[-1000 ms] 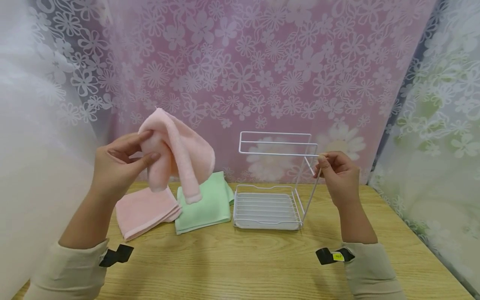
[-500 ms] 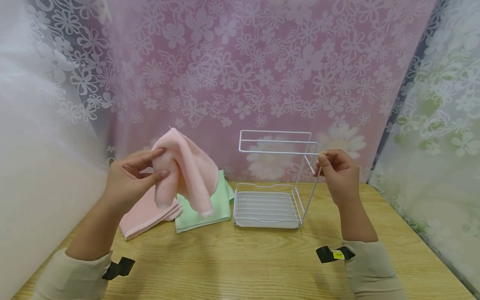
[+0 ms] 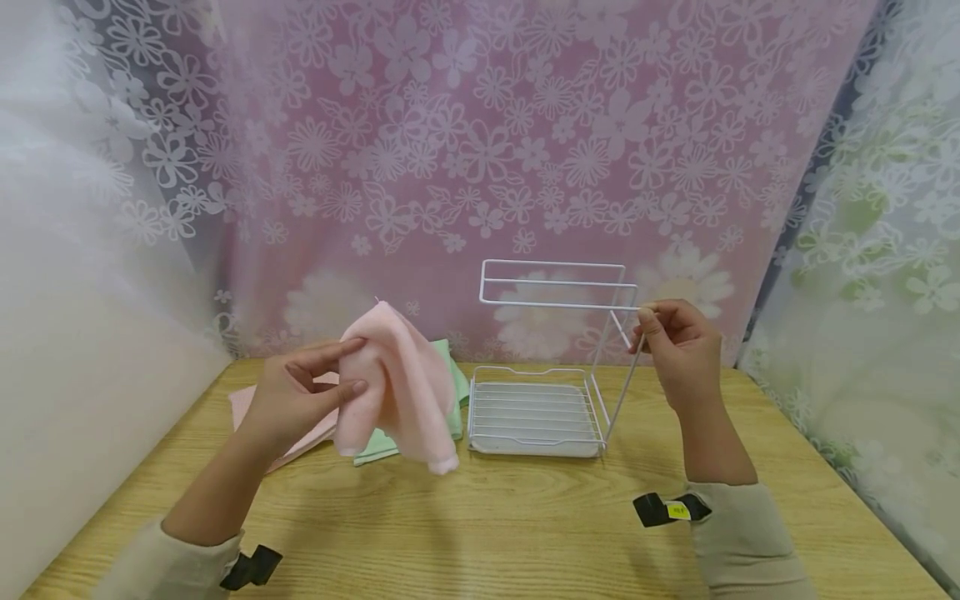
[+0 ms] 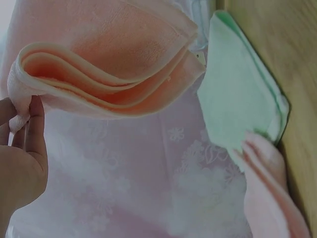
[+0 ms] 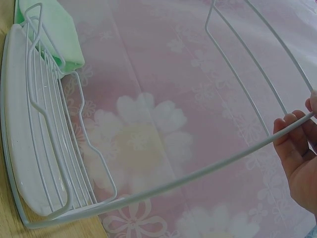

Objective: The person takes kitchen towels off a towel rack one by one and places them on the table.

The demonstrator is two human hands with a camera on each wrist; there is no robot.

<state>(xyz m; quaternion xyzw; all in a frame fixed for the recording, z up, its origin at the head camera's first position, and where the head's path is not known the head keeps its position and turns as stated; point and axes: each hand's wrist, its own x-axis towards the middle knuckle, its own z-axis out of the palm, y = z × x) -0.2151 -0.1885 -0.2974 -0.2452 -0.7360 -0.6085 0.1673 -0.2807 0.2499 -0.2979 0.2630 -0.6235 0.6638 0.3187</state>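
My left hand (image 3: 300, 396) pinches a pink towel (image 3: 397, 383) between thumb and fingers, holding it in the air left of the rack. In the left wrist view the towel (image 4: 114, 69) hangs in folded layers. With thumb and fingers my right hand (image 3: 684, 354) grips the upper right corner of a white wire rack (image 3: 558, 306). The rack stands upright on the table, its top frame above a slatted base with a white tray (image 3: 532, 448) under it. In the right wrist view the fingers (image 5: 292, 134) curl around the rack's wire.
Behind the held towel lie a folded green towel (image 3: 375, 450) and another pink towel (image 3: 242, 404), both partly hidden. They rest on the wooden table (image 3: 510, 525). A pink flowered curtain (image 3: 450, 150) hangs along the back, and pale sheets enclose both sides.
My left hand has moved right and down with the pink towel, which now hides more of the green towel. The right hand and the rack have stayed in place.
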